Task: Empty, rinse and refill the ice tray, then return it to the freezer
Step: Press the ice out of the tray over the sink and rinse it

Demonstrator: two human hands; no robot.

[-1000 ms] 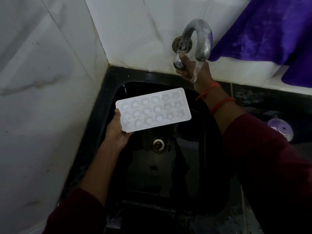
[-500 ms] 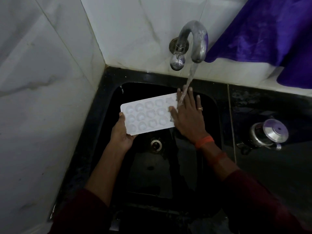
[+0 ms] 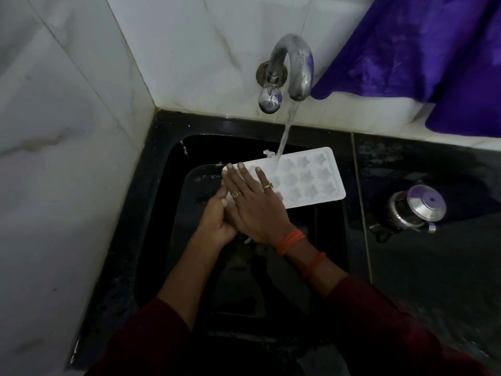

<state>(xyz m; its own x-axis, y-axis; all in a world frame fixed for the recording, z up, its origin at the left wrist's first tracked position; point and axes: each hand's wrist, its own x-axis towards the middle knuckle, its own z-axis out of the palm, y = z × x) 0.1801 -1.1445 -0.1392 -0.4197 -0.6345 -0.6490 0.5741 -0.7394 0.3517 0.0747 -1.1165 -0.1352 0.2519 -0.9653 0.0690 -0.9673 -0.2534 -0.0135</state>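
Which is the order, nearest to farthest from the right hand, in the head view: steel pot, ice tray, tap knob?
1. ice tray: directly under the right hand, touching it, and reaching out to its right.
2. tap knob: straight ahead of the hand, higher up.
3. steel pot: far off to the right, well apart from the tray.

We've got the ice tray (image 3: 306, 180) over the sink (image 3: 162, 226), under the tap (image 3: 292, 63) on the back wall. Left hand (image 3: 217, 221) grips its left end, right hand (image 3: 254, 204) lies flat on top. Lidded pot (image 3: 414, 207) sits on the counter (image 3: 433, 280) right of the sink, cloth (image 3: 420, 44) behind it.
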